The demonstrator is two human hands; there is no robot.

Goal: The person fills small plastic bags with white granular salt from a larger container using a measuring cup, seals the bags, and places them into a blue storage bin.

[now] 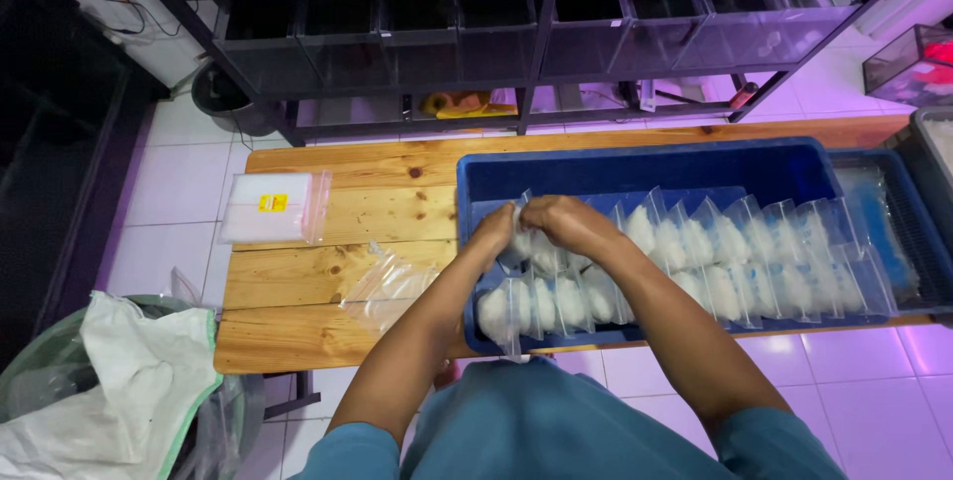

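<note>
2 hands meet at the near-left end of the blue tray (635, 167): left hand (493, 232) and right hand (566, 222) both pinch 1 small clear bag (518, 240), upright, directly above the packed rows of bags (715, 262).

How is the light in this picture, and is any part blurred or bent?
Head view: purple-tinted light on the floor tiles; the wooden table edges bow from wide-angle distortion; both hands on a small clear bag look sharp.

A pine worktop (328, 272) stands on white floor tiles (179, 182) washed in purple light, with a dark metal shelving rack (541, 33) behind and a green bin (60, 361) beside it
</note>
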